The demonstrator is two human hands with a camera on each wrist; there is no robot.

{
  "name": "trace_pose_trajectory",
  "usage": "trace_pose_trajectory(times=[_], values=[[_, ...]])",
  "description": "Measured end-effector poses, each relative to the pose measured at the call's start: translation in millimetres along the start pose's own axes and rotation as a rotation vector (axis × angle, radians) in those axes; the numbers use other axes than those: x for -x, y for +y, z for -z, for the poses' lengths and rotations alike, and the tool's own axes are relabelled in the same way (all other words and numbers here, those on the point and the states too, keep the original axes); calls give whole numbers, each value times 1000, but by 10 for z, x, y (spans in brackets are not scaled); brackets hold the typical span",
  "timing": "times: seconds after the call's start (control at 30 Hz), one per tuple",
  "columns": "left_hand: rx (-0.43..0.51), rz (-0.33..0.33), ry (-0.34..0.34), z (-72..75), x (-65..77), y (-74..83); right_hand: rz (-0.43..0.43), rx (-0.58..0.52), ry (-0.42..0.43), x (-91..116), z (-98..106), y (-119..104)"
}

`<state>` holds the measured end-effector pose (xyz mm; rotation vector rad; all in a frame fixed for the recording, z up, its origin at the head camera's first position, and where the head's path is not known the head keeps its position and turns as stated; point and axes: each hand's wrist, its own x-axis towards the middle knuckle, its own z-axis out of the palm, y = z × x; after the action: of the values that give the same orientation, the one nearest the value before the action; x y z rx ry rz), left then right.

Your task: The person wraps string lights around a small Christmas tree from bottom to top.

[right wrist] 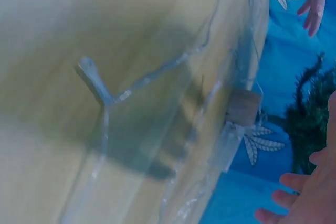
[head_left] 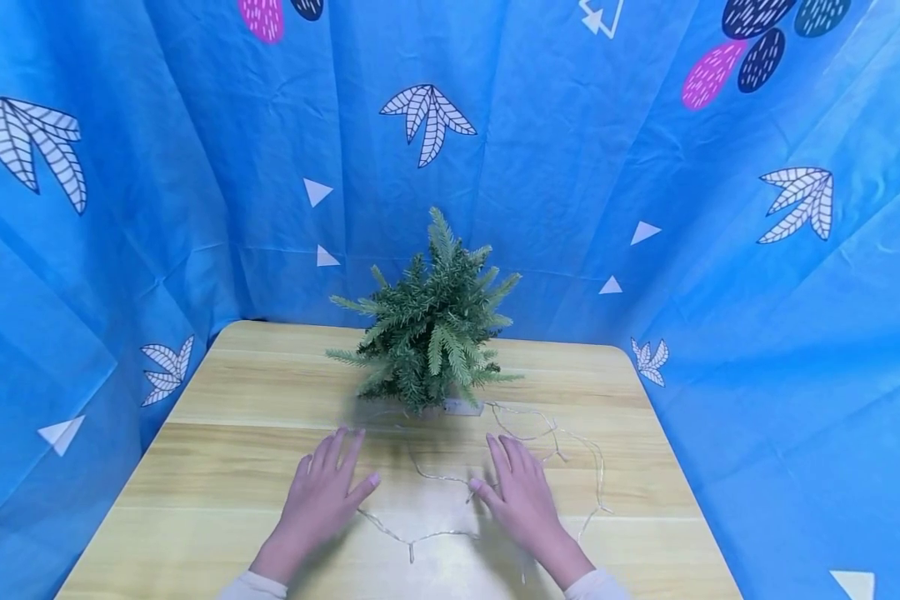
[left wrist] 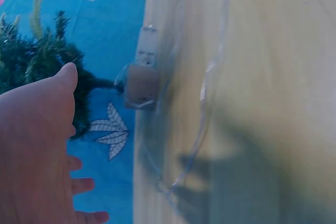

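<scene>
A small artificial pine tree (head_left: 435, 325) stands toward the back of the table, its brown block base (left wrist: 140, 86) showing in the left wrist view. Against that base sits a pale, clear-looking box (head_left: 462, 407). A thin transparent string of lights (head_left: 442, 477) with small bulbs loops over the tabletop before the tree and to its right. My left hand (head_left: 318, 496), fingers spread, is over the table at the front left of the tree. Opposite it, my right hand (head_left: 523, 498) is above part of the string, fingers extended. Neither hand holds anything.
The wooden table (head_left: 217, 467) has rounded back corners. Blue patterned cloth (head_left: 555, 208) hangs behind the table and along both sides. Shadows of the hands fall on the tabletop.
</scene>
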<state>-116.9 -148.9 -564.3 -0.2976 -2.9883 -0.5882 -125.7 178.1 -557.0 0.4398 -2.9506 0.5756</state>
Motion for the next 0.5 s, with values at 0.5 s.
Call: trace_pose_trajectory(times=[0.5], values=[[-13,-44,-36,-310,163,17,43,-18,-59,253,-293,-47]])
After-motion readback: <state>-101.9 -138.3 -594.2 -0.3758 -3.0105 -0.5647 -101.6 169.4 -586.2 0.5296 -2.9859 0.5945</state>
